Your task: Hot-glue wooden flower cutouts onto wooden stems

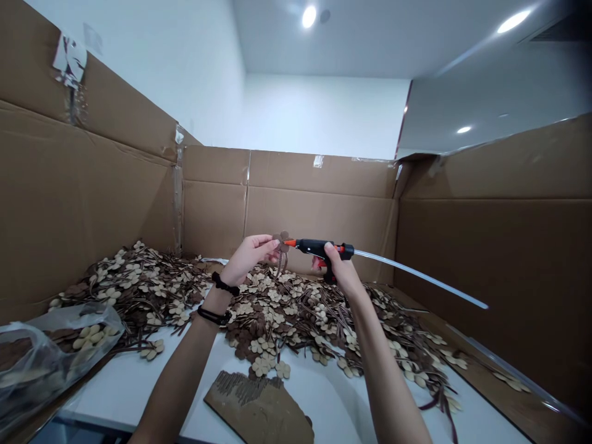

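Pinched in the fingers of my left hand is a brown flower piece with a ribbon loop hanging below it. My right hand grips a black hot glue gun by its handle. The gun's orange nozzle points left and meets the flower, or comes very close to it. Out of the gun's back runs a long clear glue stick, bending down to the right. Both hands are raised above a heap of brown and cream flower pieces.
Cardboard walls surround the white table at the back and sides. A torn cardboard piece lies at the front. On the left sits a clear plastic bag with more flower pieces inside.
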`<act>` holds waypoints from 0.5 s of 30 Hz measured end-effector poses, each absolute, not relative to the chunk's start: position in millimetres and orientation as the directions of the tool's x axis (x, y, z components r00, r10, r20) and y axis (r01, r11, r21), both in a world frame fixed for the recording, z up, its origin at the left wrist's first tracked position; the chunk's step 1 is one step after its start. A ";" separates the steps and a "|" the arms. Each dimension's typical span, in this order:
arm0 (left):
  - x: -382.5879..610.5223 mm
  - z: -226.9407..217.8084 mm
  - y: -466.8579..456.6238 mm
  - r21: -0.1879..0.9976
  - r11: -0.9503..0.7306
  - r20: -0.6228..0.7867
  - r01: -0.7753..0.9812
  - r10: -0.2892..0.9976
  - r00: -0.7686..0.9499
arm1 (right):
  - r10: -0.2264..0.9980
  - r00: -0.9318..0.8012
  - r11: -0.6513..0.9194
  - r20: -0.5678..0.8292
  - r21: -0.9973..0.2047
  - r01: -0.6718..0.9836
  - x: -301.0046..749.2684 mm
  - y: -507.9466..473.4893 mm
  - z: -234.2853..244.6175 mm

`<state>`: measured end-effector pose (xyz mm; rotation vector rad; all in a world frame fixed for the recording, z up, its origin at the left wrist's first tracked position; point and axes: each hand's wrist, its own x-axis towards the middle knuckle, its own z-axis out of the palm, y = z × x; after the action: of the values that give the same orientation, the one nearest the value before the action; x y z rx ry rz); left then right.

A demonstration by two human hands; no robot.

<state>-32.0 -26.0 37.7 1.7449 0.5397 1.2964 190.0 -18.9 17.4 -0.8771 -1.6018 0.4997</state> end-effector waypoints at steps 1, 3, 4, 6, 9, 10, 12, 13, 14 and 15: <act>-32.3 37.6 -25.8 0.837 -0.526 0.541 -0.148 0.759 0.363 | 0.763 -0.035 0.629 0.645 -0.730 0.267 189.8 -19.1 17.6; -32.5 37.3 -25.5 0.842 -0.519 0.535 -0.149 0.765 0.358 | 0.758 -0.033 0.633 0.651 -0.724 0.272 189.8 -19.3 17.6; -32.4 37.1 -25.5 0.845 -0.513 0.531 -0.151 0.769 0.355 | 0.757 -0.031 0.634 0.653 -0.721 0.277 190.0 -19.2 17.4; -31.9 36.8 -25.7 0.850 -0.502 0.523 -0.158 0.775 0.354 | 0.755 -0.026 0.633 0.656 -0.717 0.292 190.7 -18.6 16.6; -30.7 36.6 -26.7 0.853 -0.492 0.519 -0.172 0.773 0.364 | 0.760 -0.016 0.622 0.649 -0.721 0.307 192.0 -17.3 15.3; -30.3 36.6 -27.1 0.853 -0.491 0.520 -0.177 0.772 0.366 | 0.762 -0.016 0.620 0.647 -0.723 0.305 192.3 -17.0 15.1; -29.9 36.6 -27.8 0.853 -0.489 0.521 -0.183 0.770 0.370 | 0.762 -0.020 0.624 0.648 -0.724 0.295 192.5 -16.9 15.2; -29.8 36.7 -28.1 0.854 -0.488 0.519 -0.182 0.770 0.372 | 0.761 -0.021 0.625 0.649 -0.724 0.291 192.4 -17.2 15.4; -29.8 36.7 -28.3 0.855 -0.485 0.517 -0.182 0.771 0.372 | 0.761 -0.019 0.626 0.649 -0.725 0.289 192.3 -17.7 15.7; -29.8 36.9 -28.4 0.857 -0.482 0.514 -0.182 0.773 0.372 | 0.761 -0.015 0.624 0.649 -0.725 0.290 192.1 -18.2 16.0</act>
<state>-29.8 -28.4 36.9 1.6924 0.5282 1.2729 192.1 -18.2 16.0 -0.8958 -1.5930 0.4668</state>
